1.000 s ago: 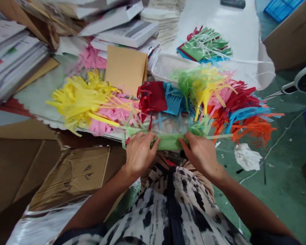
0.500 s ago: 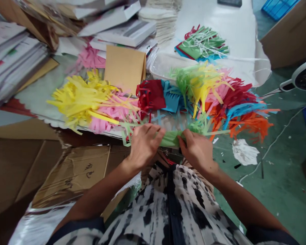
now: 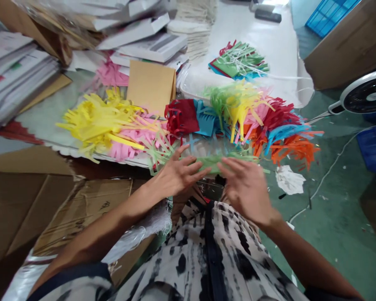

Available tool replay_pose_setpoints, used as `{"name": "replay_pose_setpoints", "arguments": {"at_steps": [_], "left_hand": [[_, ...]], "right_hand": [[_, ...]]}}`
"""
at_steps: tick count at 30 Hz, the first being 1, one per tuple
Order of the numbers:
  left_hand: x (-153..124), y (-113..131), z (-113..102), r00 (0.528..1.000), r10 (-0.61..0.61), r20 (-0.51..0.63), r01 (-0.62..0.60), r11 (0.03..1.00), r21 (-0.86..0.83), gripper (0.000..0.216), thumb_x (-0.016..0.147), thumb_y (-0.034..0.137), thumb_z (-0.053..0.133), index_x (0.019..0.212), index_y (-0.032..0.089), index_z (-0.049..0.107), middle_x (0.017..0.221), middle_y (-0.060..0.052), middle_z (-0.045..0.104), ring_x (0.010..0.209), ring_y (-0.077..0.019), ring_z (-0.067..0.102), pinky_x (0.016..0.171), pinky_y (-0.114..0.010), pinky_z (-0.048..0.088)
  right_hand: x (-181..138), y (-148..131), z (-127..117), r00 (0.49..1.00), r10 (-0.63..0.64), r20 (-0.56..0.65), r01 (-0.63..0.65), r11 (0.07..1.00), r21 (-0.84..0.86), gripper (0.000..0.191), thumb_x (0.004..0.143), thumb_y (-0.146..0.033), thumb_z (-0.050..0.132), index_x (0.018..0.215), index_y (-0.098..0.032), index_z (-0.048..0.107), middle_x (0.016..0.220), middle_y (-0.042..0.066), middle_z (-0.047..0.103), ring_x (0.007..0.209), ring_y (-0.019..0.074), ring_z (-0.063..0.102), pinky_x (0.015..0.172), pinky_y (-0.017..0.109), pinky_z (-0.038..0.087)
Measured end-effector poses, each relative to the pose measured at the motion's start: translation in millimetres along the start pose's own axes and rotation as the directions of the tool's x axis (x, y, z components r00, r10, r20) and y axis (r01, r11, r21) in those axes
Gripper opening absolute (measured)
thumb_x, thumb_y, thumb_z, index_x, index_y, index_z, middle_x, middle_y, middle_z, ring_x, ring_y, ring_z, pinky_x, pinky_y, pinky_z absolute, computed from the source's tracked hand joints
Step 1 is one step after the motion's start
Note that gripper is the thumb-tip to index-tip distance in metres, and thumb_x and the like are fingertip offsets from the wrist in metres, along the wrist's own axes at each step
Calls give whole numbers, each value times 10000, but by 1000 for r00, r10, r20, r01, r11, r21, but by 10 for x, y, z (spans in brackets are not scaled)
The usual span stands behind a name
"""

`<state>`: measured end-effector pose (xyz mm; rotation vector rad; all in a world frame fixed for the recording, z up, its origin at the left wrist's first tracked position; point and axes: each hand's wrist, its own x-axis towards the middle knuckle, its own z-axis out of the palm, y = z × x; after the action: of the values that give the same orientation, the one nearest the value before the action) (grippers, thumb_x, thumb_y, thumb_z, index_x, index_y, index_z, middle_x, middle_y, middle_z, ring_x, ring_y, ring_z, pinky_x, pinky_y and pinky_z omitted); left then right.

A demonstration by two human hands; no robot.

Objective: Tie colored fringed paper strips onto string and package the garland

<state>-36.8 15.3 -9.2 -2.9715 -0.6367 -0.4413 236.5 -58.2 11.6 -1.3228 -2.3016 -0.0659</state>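
A strip of light green fringed tissue paper (image 3: 213, 163) lies rolled along the table's front edge, its cut ends spreading to both sides. On its left part rests my left hand (image 3: 183, 170), fingers stretched out and apart. My right hand (image 3: 246, 184) is over the right part, smeared by motion, its fingers extended over the paper. Just behind are a dark red fringed piece (image 3: 183, 117) and a blue fringed piece (image 3: 206, 119). Yellow tassels (image 3: 102, 123) and pink tassels (image 3: 128, 140) lie to the left of my hands.
Green, yellow, red, blue and orange tassels (image 3: 293, 148) pile at the right edge, beside a clear plastic tray (image 3: 192, 81). A tan folded card (image 3: 150, 85) stands behind. Paper stacks (image 3: 28, 79) fill the left. A fan (image 3: 368, 94) and cardboard boxes (image 3: 34, 205) flank the table.
My hands have loosened from gripping the green paper to lying over it with fingers stretched out. The view has shifted slightly, showing more of the fan.
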Motion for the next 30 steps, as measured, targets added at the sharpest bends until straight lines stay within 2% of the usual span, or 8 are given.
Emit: {"name": "replay_pose_setpoints", "arguments": {"at_steps": [4,9,13,16,19,21,25,30], "left_hand": [[-37,46,-25,998,-7,62,7,1000,7,419,1072,403,580,1481,317,606,1281,-39,738,1227,-273,660,1327,-636,226],[-251,-55,-100,999,11,40,-12,999,36,435,1079,485,562,1457,279,624,1313,-68,734,1259,-267,660,1330,-666,209],[-493,-187,-287,997,-70,-21,71,996,49,248,1057,431,627,1192,248,726,1284,-39,763,1253,-251,665,1320,-669,253],[-505,-88,-363,967,-170,-187,188,979,82,145,1015,377,699,944,252,717,1229,-3,785,1208,-250,683,1268,-667,359],[-290,224,-255,941,-144,-307,155,988,12,169,982,357,746,1125,269,733,1210,-17,796,1207,-228,699,1229,-531,469],[-93,445,-100,956,-133,-262,120,991,-67,388,999,415,718,1324,204,696,1348,-89,759,1305,-251,673,1206,-476,504],[126,644,167,951,-289,-112,274,952,-135,523,1018,423,676,1419,87,653,1466,-199,677,1381,-326,636,1136,-490,558],[12,576,213,952,-288,-104,273,953,-134,341,1041,293,644,1346,157,712,1399,-141,732,1281,-291,695,1038,-466,585]], "right_hand": [[-83,-155,297,985,-57,161,68,996,-64,457,1088,-323,535,1528,-204,572,1496,101,679,1412,265,617,1286,508,339],[-203,5,275,981,-13,192,40,990,-138,516,1112,-345,510,1612,-220,476,1534,81,643,1419,256,617,1360,535,169],[-183,66,200,981,26,190,0,991,-133,456,1102,-301,536,1558,-306,551,1471,27,698,1416,284,619,1348,587,173],[-125,37,196,982,42,184,-26,996,-87,396,1089,-281,554,1473,-331,636,1410,33,740,1388,312,639,1311,648,236],[-66,-37,203,982,50,182,-39,997,-67,335,1084,-284,561,1391,-306,694,1367,66,760,1345,339,660,1250,688,316],[-32,-71,190,982,53,179,-40,996,-74,308,1086,-291,554,1350,-296,712,1348,78,766,1327,340,661,1241,684,319],[11,51,44,972,165,170,-132,973,-188,301,1097,-359,527,1305,-247,713,1272,108,790,1332,351,633,1239,662,286],[-16,314,-239,929,352,-118,-371,896,-246,276,1036,-324,572,1209,-185,737,1142,135,800,1233,354,667,1154,597,391]]}}
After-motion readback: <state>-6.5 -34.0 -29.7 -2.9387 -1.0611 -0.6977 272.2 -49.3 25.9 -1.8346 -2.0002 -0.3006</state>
